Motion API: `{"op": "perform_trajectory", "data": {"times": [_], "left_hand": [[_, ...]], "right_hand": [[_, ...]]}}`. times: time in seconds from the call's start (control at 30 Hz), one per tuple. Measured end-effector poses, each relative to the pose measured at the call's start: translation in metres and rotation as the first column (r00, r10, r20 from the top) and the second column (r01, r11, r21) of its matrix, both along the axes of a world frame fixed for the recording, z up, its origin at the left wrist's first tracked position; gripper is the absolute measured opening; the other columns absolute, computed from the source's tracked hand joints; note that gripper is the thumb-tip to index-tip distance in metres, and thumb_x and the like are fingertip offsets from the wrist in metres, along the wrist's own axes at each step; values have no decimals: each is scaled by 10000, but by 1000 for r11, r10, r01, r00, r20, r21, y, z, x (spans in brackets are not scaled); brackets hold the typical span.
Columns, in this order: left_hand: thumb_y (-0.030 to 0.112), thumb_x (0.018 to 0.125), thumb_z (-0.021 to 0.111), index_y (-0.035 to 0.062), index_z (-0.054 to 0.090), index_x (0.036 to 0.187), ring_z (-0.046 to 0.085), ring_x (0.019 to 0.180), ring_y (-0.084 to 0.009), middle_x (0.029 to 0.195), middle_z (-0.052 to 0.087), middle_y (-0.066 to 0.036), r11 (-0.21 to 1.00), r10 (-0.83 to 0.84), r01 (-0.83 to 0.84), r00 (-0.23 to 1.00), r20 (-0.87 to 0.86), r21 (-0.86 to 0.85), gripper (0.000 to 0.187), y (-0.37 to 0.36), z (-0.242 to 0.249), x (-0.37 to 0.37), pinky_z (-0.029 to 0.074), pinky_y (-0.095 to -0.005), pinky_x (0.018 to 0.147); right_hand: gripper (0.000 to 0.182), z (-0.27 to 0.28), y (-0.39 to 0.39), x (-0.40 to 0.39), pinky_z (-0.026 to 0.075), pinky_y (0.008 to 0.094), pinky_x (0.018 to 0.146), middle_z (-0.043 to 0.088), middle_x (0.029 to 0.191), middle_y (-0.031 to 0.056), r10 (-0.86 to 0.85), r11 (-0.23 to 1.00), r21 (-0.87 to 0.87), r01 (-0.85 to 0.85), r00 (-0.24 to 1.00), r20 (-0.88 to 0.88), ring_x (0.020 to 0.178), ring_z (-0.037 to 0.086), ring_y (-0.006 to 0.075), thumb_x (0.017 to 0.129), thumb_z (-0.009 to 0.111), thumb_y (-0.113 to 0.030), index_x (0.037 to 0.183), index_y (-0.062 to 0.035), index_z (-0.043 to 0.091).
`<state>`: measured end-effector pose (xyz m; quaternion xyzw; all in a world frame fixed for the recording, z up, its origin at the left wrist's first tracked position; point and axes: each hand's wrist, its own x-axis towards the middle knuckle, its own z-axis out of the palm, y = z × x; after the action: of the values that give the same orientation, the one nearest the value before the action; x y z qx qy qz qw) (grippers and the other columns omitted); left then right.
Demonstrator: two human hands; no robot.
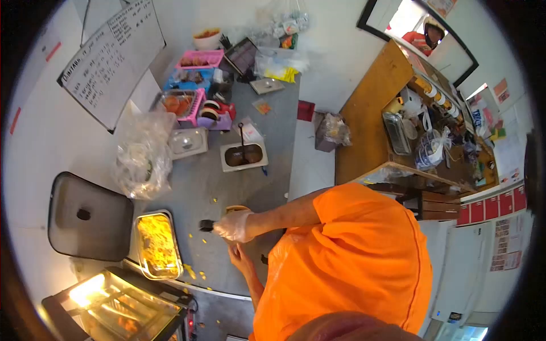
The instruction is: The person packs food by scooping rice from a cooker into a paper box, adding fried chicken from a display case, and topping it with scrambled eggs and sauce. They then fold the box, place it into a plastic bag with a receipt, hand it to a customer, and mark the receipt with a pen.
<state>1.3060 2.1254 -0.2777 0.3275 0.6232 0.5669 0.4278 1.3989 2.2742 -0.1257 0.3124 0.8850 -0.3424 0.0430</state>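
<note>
In a clear glove, my right hand (pixel 232 225) is closed around a black-ended utensil (pixel 206 225) over the grey table. Partly hidden beneath it is a round container with a yellow-brown rim (pixel 236 208). Just below, my bare left hand (pixel 242 258) has its fingers bent near the container and the glove; what they grip is hidden. A foil tray of yellow food (pixel 157 244) lies to the left, with yellow bits scattered between it and my hands. Above my hands stands a metal pan of dark sauce (pixel 243 155) with a ladle (pixel 242 142) in it.
A grey lid (pixel 90 216) leans at the left wall above a lit glass warmer (pixel 114 310). Plastic bags (pixel 143 156), a lidded metal pan (pixel 188 142) and pink baskets (pixel 200 59) line the table's far side. A wooden shelf (pixel 369 108) stands right; a person (pixel 424 40) shows in the framed opening.
</note>
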Motion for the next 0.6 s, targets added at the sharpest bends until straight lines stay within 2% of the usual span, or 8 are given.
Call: {"op": "perform_trajectory", "data": {"times": [0.07, 0.13, 0.17, 0.23, 0.33, 0.47, 0.57, 0.6], "left_hand": [[170, 951, 535, -45, 511, 1144, 564, 952, -215, 1058, 577, -135, 997, -57, 61, 996, 67, -56, 290, -5, 2, -14, 457, -329, 853], [171, 952, 531, -19, 521, 1114, 570, 962, -198, 1039, 572, -116, 989, -14, 26, 997, 80, -148, 250, -18, 18, -21, 458, -301, 837], [171, 952, 531, -19, 521, 1114, 570, 962, -198, 1039, 572, -116, 991, -9, 17, 998, 63, -130, 250, -25, 7, -27, 458, -301, 837], [191, 950, 537, -1, 520, 1122, 574, 959, -180, 1031, 572, -97, 995, 11, 0, 995, 103, -103, 259, -42, -18, -44, 459, -282, 807], [216, 949, 540, 3, 517, 1133, 578, 942, -178, 1027, 571, -84, 990, 20, -10, 997, 70, -140, 282, -63, -12, -57, 461, -280, 787], [237, 948, 540, 13, 519, 1129, 571, 940, -172, 1027, 566, -83, 990, 29, -22, 998, 49, -138, 289, -73, 7, -63, 463, -295, 770], [252, 957, 511, 14, 520, 1117, 554, 936, -181, 1042, 557, -90, 979, 137, -144, 989, -59, -143, 288, -69, 43, -54, 458, -319, 774], [249, 964, 488, 13, 516, 1118, 545, 924, -188, 1038, 552, -94, 971, 229, -237, 960, -159, -28, 282, -68, 53, -53, 454, -327, 775]], "right_hand": [[119, -12, 28, -65, 519, 368, 644, 666, 854, 79, -88, 983, -185, 7, 898, -431, 821, 663, 242, 760, 592, -97, 872, -84, 630], [116, -45, 54, -146, 511, 381, 624, 638, 753, 111, 104, 975, 213, -71, 983, -148, 769, 645, 298, 705, 646, -110, 791, -56, 588], [116, -114, 68, -202, 523, 385, 611, 654, 759, 109, 282, 854, 484, -188, 951, -129, 740, 655, 281, 686, 664, -141, 770, -69, 630], [98, -36, 55, -194, 538, 390, 596, 674, 764, 111, 106, 951, 286, -116, 993, 51, 722, 668, 270, 693, 656, -164, 740, -80, 677], [100, -64, 50, -220, 546, 386, 589, 682, 765, 129, -178, 958, 207, 197, 978, -105, 726, 676, 273, 694, 637, -141, 729, -70, 699], [109, -67, 37, -216, 547, 391, 594, 679, 756, 126, -240, 904, 331, 269, 962, -127, 728, 676, 280, 692, 643, -133, 745, -56, 699], [266, -36, 32, -186, 543, 377, 686, 678, 881, 151, -104, 948, 267, 171, 963, -249, 805, 661, 303, 758, 638, -218, 873, 20, 663], [369, -62, 37, -188, 516, 345, 793, 648, 998, 196, -320, 938, -315, 145, 712, -625, 906, 639, 289, 819, 631, -264, 1025, 41, 602]]}}
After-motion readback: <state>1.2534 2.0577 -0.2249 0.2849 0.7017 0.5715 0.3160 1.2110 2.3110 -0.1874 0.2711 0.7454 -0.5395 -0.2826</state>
